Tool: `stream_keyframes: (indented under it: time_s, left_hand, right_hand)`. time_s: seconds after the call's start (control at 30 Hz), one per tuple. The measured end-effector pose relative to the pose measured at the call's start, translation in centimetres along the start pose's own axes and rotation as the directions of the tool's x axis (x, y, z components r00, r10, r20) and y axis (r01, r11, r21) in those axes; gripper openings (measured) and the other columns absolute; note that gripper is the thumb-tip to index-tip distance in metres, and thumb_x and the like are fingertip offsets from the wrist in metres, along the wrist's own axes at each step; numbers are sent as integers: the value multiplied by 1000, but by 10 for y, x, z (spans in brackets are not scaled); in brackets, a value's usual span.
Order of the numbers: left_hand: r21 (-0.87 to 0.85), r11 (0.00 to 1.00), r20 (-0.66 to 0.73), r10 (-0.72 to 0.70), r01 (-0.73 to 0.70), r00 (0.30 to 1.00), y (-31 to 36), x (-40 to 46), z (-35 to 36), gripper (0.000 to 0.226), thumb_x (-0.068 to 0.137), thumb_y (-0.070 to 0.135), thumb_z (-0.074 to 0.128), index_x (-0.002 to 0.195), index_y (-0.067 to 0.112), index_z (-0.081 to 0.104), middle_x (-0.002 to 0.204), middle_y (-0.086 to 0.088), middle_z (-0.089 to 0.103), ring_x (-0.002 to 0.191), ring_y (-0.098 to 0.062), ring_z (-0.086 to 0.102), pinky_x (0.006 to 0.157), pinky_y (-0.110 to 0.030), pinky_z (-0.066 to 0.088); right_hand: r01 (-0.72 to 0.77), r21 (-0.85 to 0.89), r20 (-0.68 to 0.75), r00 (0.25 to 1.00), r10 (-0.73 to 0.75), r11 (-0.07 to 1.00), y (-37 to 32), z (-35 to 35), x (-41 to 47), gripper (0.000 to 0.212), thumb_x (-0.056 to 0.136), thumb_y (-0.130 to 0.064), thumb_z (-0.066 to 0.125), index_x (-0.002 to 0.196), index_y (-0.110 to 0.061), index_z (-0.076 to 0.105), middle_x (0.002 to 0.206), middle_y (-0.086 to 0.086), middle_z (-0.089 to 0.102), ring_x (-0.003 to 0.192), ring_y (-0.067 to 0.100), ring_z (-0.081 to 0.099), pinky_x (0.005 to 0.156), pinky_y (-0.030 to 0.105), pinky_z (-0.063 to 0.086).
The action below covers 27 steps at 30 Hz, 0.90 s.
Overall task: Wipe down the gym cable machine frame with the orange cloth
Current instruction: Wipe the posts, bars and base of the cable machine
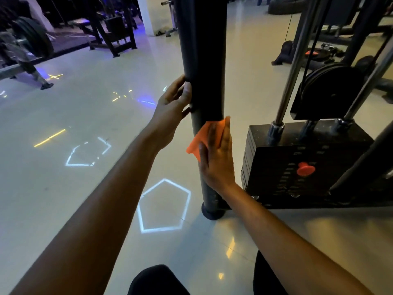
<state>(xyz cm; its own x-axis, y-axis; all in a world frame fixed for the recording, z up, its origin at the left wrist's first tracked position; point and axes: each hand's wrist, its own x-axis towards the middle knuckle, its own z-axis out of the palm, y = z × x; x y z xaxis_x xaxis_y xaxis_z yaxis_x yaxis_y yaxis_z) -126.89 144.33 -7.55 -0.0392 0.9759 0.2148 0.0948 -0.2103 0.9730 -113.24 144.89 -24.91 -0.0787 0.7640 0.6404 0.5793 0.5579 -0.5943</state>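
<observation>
1. Setup: person crouched at the black post (202, 50) of the cable machine. Right hand (217, 158) lies flat on the lower, thinner part of the post, fingers straight, pressing the cloth (196, 143) against the metal. Nothing is curled round the cloth; palm pressure alone holds it.
2. Cloth position: just under the step where the thick sleeve ends, between palm and post. One orange corner hangs free to the left of the hand.
3. Left hand (172, 105) steadies the thick sleeve from the left, thumb on the front face. How far the fingers wrap behind cannot be told.
4. Risk: cloth slips out and drops to the floor (85, 116) if pressure eases mid-stroke, since there is no pinch on it.
5. Risk: the sleeve's lower edge sits just above the fingertips; an upward stroke could jam them or snag the cloth there.
6. Risk: the weight stack (308, 167) is just beside the right wrist; a wide stroke could knock knuckles on it or on its red pin (305, 168).
7. Risk: back of post and foot (212, 211) probably unwiped; easy to miss.
8. Containers: none seen.
</observation>
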Motion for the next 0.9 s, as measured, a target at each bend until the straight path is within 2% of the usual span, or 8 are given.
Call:
stream_keyframes:
  time_s: [0.17,0.3,0.4,0.57,0.67,0.73,0.8,0.9]
  left_hand:
    - [-17,1000,10,9,-8,1000,-29,-2,2,52,115,34,49,164,21,41,157,-1,58,145,-19,56,121,-49,47]
    - [-31,999,-11,35,-35,999,-50,-6,5,49,116,28,47,164,16,42,154,-6,60,141,-18,59,116,-41,52]
    - [-26,999,-28,32,-33,999,-61,-6,7,49,116,30,48,163,17,43,154,-6,61,141,-20,59,120,-47,48]
    - [-40,999,-51,14,-16,999,-77,-11,12,47,116,32,45,161,17,46,150,-1,65,141,-19,60,122,-50,46]
    - [-41,999,-36,15,-17,999,-81,-10,12,48,116,34,47,161,18,46,152,-2,63,142,-19,59,121,-45,47]
    - [-28,999,-42,22,-23,999,-82,-9,10,47,116,35,48,160,17,48,149,-1,65,141,-18,59,112,-36,51]
    - [-17,1000,-44,18,-19,999,-87,-10,10,46,116,36,48,158,17,50,146,-1,66,139,-18,60,109,-35,53]
    - [-25,999,-33,-27,26,999,-99,-15,11,46,116,38,46,155,17,53,148,-5,65,140,-18,60,119,-43,48]
  right_hand:
    - [-1,40,-139,990,7,999,-16,3,34,77,114,-47,43,173,-16,5,181,14,-6,167,35,10,130,57,28]
    - [45,-34,-9,999,-45,998,36,31,-20,81,115,-48,41,170,-37,-18,179,18,-12,166,41,11,126,59,34]
    - [39,-22,20,999,-39,999,46,41,-37,83,115,-42,47,170,-37,-14,179,23,-11,166,42,9,125,60,33]
    - [17,67,-130,992,-8,998,18,27,2,80,112,-36,53,170,-18,0,180,19,-2,167,35,14,131,53,28]
    - [17,13,-100,995,-15,1000,37,40,-19,85,113,-42,48,171,-32,-14,180,18,-4,165,37,17,131,50,29]
    - [-44,-19,-24,999,43,999,54,55,-51,88,113,-47,45,167,-42,-24,179,13,-8,162,41,20,127,57,35]
    - [-67,-27,-16,998,67,997,62,66,-67,88,113,-49,44,166,-42,-26,179,12,-10,161,43,21,123,62,38]
    - [-47,33,-76,996,50,998,42,62,-50,83,114,-49,40,168,-37,-23,180,15,-9,165,41,15,130,58,28]
